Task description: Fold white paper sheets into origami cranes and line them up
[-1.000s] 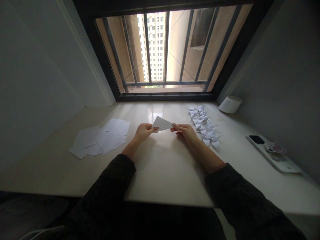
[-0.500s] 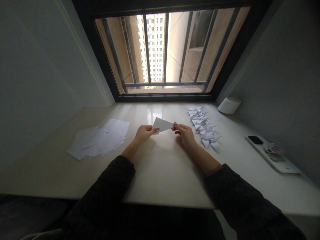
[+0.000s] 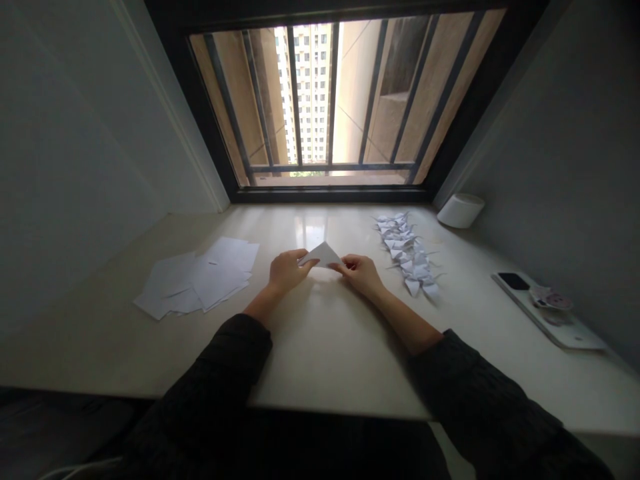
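A white folded sheet of paper, showing as a triangle with its point toward the window, is held between both hands just above the sill. My left hand pinches its left corner, thumb on top. At the right corner, my right hand grips it between thumb and curled fingers. The fingertips under the paper are hidden. Right of my right hand lie several folded white paper figures with thin pointed ends, in a crowded row. Left of my left hand, loose white paper sheets overlap in a spread pile.
The pale glossy sill runs up to a barred, dark-framed window. A white rounded object stands in the far right corner. By the right wall lies a phone with a round, decorated piece on its back.
The paper has turned so its point faces the window. My right hand has moved slightly left and down, closer to my left hand, and both still hold the paper.
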Demonstrator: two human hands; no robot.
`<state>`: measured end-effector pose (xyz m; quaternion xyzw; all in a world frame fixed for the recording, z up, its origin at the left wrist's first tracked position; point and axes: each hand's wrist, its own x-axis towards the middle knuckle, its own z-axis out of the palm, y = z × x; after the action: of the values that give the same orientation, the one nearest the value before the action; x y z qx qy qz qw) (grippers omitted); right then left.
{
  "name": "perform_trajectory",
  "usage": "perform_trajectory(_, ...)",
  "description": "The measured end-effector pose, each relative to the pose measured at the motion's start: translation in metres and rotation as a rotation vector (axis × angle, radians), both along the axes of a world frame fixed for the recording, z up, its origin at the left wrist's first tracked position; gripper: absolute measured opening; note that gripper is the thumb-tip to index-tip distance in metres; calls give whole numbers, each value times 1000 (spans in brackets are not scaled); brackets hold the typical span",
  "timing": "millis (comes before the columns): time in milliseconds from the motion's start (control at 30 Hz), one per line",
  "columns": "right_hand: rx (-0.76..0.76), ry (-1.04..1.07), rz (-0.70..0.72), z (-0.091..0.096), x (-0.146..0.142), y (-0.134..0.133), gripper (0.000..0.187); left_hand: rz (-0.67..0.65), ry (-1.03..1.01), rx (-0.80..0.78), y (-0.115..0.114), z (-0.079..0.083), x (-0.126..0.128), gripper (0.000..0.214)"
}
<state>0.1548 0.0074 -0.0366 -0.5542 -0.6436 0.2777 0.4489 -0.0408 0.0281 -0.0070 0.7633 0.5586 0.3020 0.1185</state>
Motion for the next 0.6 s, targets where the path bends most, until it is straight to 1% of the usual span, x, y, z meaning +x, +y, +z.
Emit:
perform_trajectory(67, 15, -16, -10, 1, 0, 0, 40, 5, -56, 24, 1, 0, 0, 31)
perform_trajectory(167, -10, 81, -47, 1, 1, 1, 41, -7, -291, 17, 5, -3, 1, 34)
perform_trajectory(233, -5, 185, -80, 1, 1, 3, 41, -27, -468, -42, 8, -7, 2, 44)
perform_trajectory(300, 14, 274, -105, 1, -1, 4, 41, -59, -581, -127, 10, -11, 6, 48)
perform_trajectory(367, 22, 332, -108, 1, -4, 4, 41, -134, -610, -184, 9, -14, 11, 39)
perform_trajectory(400, 19, 348, -99, 1, -6, 3, 40, -159, -621, -186, 8, -16, 14, 35)
perform_trajectory(467, 7, 356, -72, 1, -10, 2, 40, -184, -654, -199, 5, -18, 21, 29)
perform_trajectory(533, -3, 333, -44, 0, -12, 2, 40, -190, -667, -208, 2, -18, 26, 27)
perform_trajectory(600, -2, 288, -29, 0, -13, 2, 40, -161, -680, -199, 0, -19, 28, 26)
